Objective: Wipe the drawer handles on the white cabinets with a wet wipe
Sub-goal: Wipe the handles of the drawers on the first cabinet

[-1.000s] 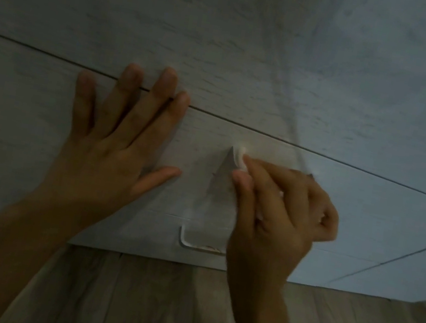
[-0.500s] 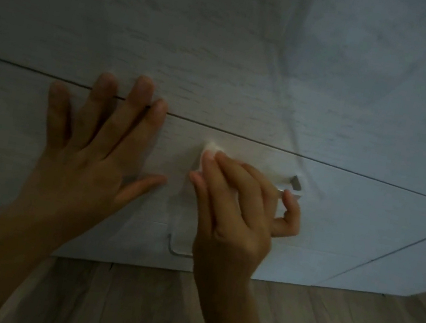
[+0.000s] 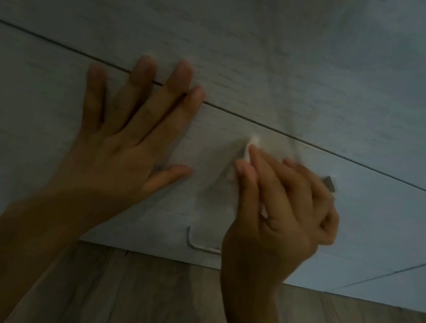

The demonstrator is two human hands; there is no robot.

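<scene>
Here left hand (image 3: pixel 123 152) lies flat — right hand (image 3: pixel 279 214) pinches wipe (image 3: pixel 249 150).

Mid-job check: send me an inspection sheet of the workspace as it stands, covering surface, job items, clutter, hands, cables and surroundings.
Surface: white drawer front, wood-grain finish, dim light; seam with the panel above runs across it.
Job's things: wet wipe, bunched, pressed on the upper handle, of which only the right end shows; lower handle below, left end showing, not being touched.
Clutter: nothing seen.
Hands: left hand flat, fingers spread on the drawer front; right hand closed on the wipe at the upper handle.
Cables: nothing seen.
Surroundings: wooden floor below the cabinet; neighbouring cabinet front on the right.
</scene>
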